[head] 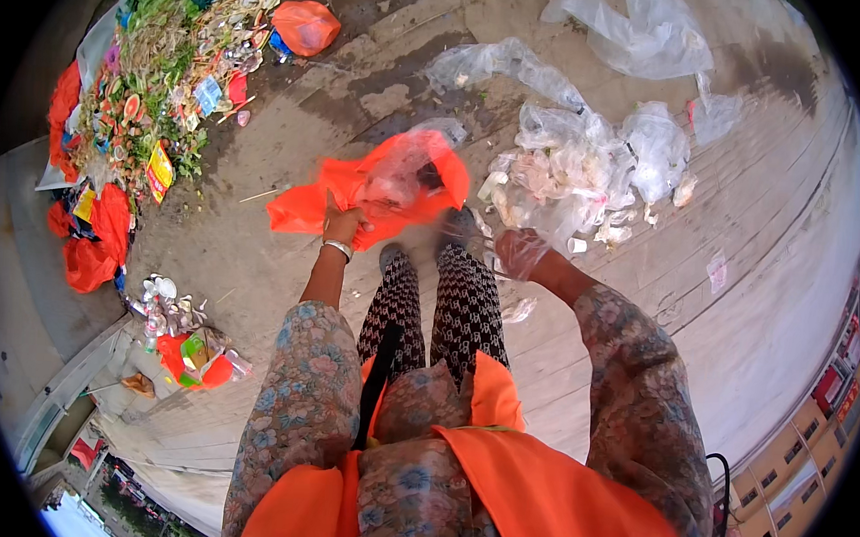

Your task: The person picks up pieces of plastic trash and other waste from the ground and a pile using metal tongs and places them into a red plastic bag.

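Observation:
My left hand grips the near edge of an orange plastic bag, its thumb and a finger spread over the film. The bag lies spread in front of my feet, with crumpled clear plastic and a dark item at its opening. My right hand wears a clear plastic glove and is closed near my right shoe. Thin, pale prongs of a blurred tool stick out from it to the left; their exact kind is unclear. Just beyond that hand lies a heap of clear plastic bags with soiled tissues.
A large heap of vegetable waste lies at the far left, edged by red bags. Nearer are plastic bottles and an open red bag. An orange bag and clear sheeting lie farther out on the concrete ground.

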Demonstrator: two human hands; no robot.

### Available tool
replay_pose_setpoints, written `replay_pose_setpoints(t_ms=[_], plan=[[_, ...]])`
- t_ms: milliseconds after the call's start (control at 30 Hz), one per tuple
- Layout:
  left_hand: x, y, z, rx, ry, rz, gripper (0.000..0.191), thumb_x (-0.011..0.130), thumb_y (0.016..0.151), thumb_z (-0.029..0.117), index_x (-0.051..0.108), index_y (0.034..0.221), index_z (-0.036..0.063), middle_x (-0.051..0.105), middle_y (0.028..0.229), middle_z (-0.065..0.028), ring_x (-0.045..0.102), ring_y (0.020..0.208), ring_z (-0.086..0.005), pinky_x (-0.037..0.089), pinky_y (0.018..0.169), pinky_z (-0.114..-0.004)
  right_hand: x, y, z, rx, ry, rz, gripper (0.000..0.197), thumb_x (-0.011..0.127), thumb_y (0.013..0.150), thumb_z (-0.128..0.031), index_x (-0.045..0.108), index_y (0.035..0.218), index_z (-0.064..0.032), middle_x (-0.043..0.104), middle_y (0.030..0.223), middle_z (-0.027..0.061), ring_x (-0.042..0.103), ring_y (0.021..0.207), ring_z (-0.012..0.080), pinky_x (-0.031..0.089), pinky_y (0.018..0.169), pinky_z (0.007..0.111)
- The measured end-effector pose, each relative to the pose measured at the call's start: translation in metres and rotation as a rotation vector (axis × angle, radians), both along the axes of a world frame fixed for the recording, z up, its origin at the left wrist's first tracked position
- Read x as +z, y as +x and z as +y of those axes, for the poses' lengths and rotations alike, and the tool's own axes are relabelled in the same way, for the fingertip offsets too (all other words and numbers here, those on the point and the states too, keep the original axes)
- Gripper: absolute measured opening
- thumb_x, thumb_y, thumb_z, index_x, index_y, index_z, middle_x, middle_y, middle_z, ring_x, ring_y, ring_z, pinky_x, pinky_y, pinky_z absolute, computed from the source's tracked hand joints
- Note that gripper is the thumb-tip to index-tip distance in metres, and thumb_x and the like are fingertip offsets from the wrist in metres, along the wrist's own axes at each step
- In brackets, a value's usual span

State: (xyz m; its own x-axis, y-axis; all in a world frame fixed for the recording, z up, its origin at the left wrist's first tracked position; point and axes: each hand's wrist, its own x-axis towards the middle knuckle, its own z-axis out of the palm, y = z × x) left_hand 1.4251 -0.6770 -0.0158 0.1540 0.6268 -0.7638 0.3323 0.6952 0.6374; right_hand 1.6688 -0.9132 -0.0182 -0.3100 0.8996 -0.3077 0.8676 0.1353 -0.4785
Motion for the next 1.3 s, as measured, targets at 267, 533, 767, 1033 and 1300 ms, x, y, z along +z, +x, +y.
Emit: replay_pose_setpoints(t_ms=[267,533,767,1033,1300], plan=[[0.001,-0.030,0.013,0.125,-0.008,0.015,0.095,0.046,0.061,-0.010,-0.009,0.135,0.0137,0.053,0.074,-0.0095,0.048,0.049,-0.0174,0.046,0.049,-0.032,0.055,-0.016,0.082,0.040,-0.356,-0.257,0.026,0.045,0.074,-0.019,0.058,0.088,-0.0012,0.060,0.091,0.0158,0.057,0.090,0.0258,0.042,0.075,0.038],[-0.001,-0.032,0.027,0.212,0.034,-0.050,0.094,0.046,0.060,-0.009,-0.008,0.135,0.0103,0.052,0.067,-0.0088,0.049,0.047,-0.0178,0.045,0.047,-0.031,0.182,0.133,-0.049,-0.565,-0.745,-0.237,0.060,0.064,0.062,-0.053,0.051,0.096,-0.0053,0.058,0.090,0.0167,0.054,0.090,0.0321,0.041,0.080,0.038],[-0.007,-0.014,0.032,0.188,0.013,0.003,0.092,0.046,0.061,-0.009,-0.006,0.135,0.0110,0.051,0.071,-0.0080,0.047,0.047,-0.0166,0.045,0.046,-0.030,0.112,0.171,-0.075,-0.949,-0.786,-0.339,0.065,0.065,0.061,-0.056,0.052,0.093,-0.0008,0.058,0.090,0.0195,0.055,0.089,0.0322,0.044,0.073,0.037],[-0.011,-0.013,0.025,0.174,0.015,0.026,0.091,0.043,0.061,-0.011,-0.001,0.136,0.0134,0.052,0.083,-0.0090,0.047,0.048,-0.0173,0.046,0.047,-0.030,0.026,0.222,0.052,-0.995,-0.749,-0.508,0.068,0.054,0.067,-0.058,0.055,0.107,-0.0027,0.051,0.115,0.0157,0.047,0.109,0.0279,0.036,0.091,0.037],[-0.016,-0.028,0.006,0.211,0.014,-0.025,0.092,0.044,0.060,-0.012,0.001,0.136,0.0161,0.052,0.086,-0.0102,0.047,0.047,-0.0183,0.046,0.046,-0.032,0.003,0.227,0.036,-0.966,-0.693,-0.372,0.047,0.054,0.071,-0.044,0.060,0.096,-0.0042,0.058,0.100,0.0181,0.056,0.094,0.0298,0.044,0.079,0.036]])
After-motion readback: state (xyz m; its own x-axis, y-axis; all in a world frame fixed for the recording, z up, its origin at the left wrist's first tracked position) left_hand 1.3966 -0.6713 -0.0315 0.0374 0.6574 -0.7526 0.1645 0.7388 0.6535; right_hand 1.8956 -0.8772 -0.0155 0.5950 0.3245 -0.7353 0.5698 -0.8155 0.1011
